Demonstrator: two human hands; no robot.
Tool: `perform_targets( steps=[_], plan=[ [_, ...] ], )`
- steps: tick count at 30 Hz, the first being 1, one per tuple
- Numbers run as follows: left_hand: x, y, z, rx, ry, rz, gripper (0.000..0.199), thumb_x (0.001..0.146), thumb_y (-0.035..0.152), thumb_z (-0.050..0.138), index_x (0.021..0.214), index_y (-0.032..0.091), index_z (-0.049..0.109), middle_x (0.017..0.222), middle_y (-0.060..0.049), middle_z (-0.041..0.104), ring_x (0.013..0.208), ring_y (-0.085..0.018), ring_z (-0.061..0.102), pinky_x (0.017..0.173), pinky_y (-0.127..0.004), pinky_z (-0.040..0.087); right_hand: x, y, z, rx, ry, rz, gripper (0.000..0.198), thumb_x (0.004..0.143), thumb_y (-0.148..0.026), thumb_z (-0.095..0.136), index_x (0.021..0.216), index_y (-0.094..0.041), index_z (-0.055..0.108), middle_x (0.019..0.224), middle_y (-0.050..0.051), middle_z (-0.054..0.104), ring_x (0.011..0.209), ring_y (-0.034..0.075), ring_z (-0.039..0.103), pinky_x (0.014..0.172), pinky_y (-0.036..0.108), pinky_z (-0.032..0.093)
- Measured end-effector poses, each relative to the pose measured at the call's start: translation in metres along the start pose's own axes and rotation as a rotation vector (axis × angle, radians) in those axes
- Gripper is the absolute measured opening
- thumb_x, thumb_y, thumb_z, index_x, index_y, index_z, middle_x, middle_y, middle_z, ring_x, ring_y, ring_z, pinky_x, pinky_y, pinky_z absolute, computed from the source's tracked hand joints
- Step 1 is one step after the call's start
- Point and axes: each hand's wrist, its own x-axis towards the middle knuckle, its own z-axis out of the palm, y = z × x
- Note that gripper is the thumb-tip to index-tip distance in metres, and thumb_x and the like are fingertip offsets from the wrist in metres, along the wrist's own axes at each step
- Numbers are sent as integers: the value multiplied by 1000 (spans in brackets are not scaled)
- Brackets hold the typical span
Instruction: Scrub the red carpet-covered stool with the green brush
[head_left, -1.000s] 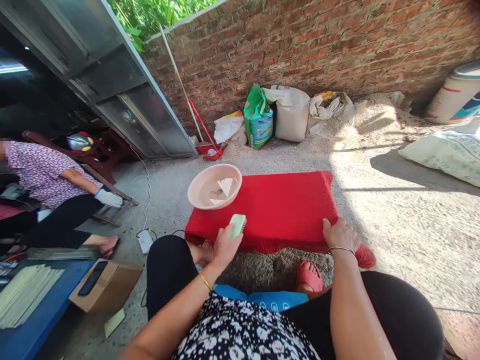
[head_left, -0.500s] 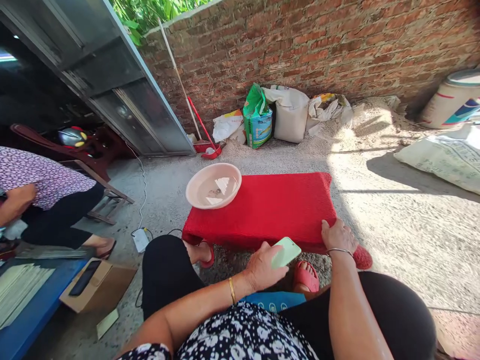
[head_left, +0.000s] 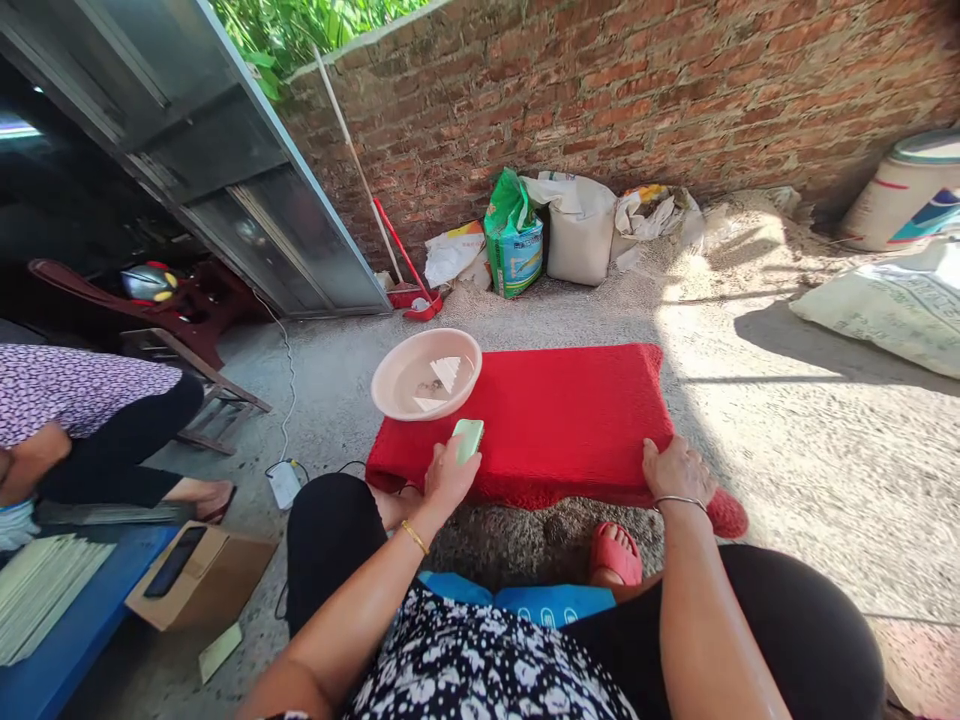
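Left hand (head_left: 448, 477) pinches a pale-green, oblong, plastic-looking brush (head_left: 469, 438) just below frame centre, long axis running up and slightly right from the fingers over a red, rectangular, plush cloth (head_left: 562, 410); right hand (head_left: 681, 472), farther off, thumb spread, rests at the cloth's lower-right corner.

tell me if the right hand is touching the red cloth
Touching: the head view shows the right hand laid over the near right corner of the red cloth, thumb against its edge.
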Motion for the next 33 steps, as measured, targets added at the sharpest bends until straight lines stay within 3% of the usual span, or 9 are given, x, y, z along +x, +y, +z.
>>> perform_targets(
  steps=[6,8,11,16,21,24,27,30,33],
  plan=[
    [-78,49,40,-73,-220,568,56,73,46,65,126,32,51,105,-3,53,87,-20,59,79,-32,49,-1,-1,-1,-11,-2,5,59,90,-50,37,128,-5,47,119,27,57,111,38,54,91,50,38],
    [-90,56,43,-114,-289,658,58,71,45,67,125,33,51,102,-2,54,85,-19,59,79,-31,50,-2,-1,-2,-10,-2,1,59,90,-49,37,128,-5,46,119,27,57,111,38,54,91,50,38],
    [-78,51,35,-179,-214,582,53,72,40,67,123,30,54,100,-2,55,87,-19,58,82,-31,49,-4,-2,-3,-9,-8,0,58,90,-49,37,127,-5,47,119,27,56,111,38,54,91,51,37],
    [-12,12,4,-170,58,211,47,80,39,60,123,24,54,100,-6,55,94,-21,58,85,-32,46,-4,-3,-6,-11,-16,0,57,90,-48,37,125,-4,48,119,27,56,111,38,54,91,50,37],
    [15,-1,-6,-78,59,-4,52,81,45,58,128,25,50,106,-9,55,98,-25,59,83,-35,46,-4,-4,-6,-11,-12,-1,56,90,-48,38,124,-4,50,118,27,57,110,38,54,91,49,37],
    [-7,22,9,-77,-9,74,50,80,45,58,126,27,51,106,-7,55,94,-24,60,81,-35,47,-3,-2,-4,-5,4,-4,56,90,-48,37,123,-5,51,117,26,57,110,38,55,90,50,38],
    [-49,54,30,-122,-128,347,48,76,42,62,121,30,54,103,-4,55,90,-22,59,81,-33,48,-3,-1,-3,-10,9,-10,57,90,-49,37,123,-5,50,116,27,57,109,38,55,90,50,38],
    [-85,76,43,-179,-335,606,52,69,42,68,119,33,55,100,-1,55,85,-19,59,79,-30,49,-4,-1,-3,-25,10,-14,56,90,-48,37,125,-5,48,117,27,57,109,36,56,90,50,38],
    [-90,77,43,-246,-380,651,53,68,41,69,118,33,55,98,0,56,83,-18,58,78,-29,49,-4,-2,-3,-29,12,-16,57,90,-49,36,125,-5,48,117,27,57,109,37,56,90,50,38]
  ],
)
